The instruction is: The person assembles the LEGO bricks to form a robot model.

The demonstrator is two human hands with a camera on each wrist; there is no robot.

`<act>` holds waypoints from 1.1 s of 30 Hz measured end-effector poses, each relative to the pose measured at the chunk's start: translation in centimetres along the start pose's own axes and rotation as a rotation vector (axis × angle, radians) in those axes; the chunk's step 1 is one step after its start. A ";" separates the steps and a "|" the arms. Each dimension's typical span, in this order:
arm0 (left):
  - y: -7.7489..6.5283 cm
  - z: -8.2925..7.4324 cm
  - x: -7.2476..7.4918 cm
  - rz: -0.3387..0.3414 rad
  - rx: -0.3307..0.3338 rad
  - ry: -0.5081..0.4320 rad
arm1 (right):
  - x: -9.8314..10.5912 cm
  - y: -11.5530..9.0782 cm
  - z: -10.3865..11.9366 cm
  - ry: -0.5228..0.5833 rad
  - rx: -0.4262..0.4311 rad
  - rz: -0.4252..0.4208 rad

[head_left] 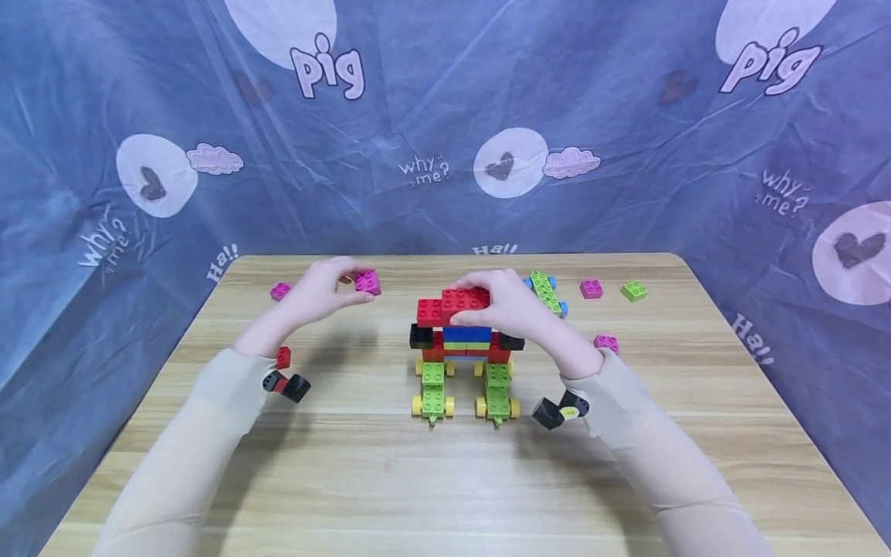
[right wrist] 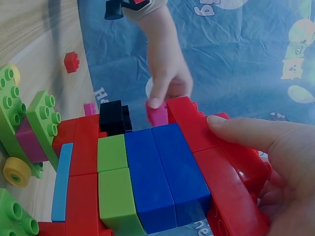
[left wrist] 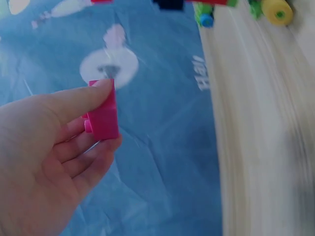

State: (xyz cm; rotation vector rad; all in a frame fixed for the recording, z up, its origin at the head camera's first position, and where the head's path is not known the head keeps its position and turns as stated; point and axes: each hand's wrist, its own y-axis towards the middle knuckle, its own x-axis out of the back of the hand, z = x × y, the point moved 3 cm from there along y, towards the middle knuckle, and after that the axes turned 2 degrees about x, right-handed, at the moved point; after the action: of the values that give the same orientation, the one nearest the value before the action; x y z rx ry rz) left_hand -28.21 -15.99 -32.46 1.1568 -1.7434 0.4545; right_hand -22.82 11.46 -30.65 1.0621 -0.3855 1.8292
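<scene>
Between the thumb and fingers of my left hand (head_left: 320,294) is a magenta toy brick (head_left: 367,282), held above the table; its studs face the palm in the left wrist view. My right hand (head_left: 515,308) grips a red brick (head_left: 459,299) at the top of a built block structure, thumb on one side and fingers partly hidden behind. Beneath the red layer come blue bricks (right wrist: 162,177), lime bricks (right wrist: 115,191) and more red ones. A black brick (right wrist: 112,117) juts from the side. The structure stands on green wheeled bases (head_left: 432,394) with yellow wheels.
Behind the right hand lies a green base (head_left: 544,292) with blue wheels. Magenta bricks (head_left: 591,289) and a lime brick (head_left: 634,291) lie at the right. Toward the left are a red brick (head_left: 283,357) and another magenta brick (head_left: 280,292). A blue cloth (head_left: 431,209) hangs behind the table.
</scene>
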 end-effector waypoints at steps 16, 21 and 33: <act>-0.6 -5.5 -0.5 -0.069 -0.212 -0.089 | 0.0 0.0 0.1 -0.006 0.009 -0.004; -1.0 -6.5 -0.8 -0.060 -0.240 -0.096 | 0.0 0.0 0.1 -0.007 0.016 -0.004; -1.2 -6.7 -1.7 -0.045 -0.262 -0.121 | -0.1 0.0 0.0 0.007 0.006 0.000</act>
State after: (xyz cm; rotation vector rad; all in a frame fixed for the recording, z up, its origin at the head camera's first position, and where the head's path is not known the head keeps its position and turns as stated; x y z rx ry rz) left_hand -23.62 -10.88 -31.00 1.0493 -1.8144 0.1255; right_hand -22.82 11.41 -30.69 1.0593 -0.3755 1.8347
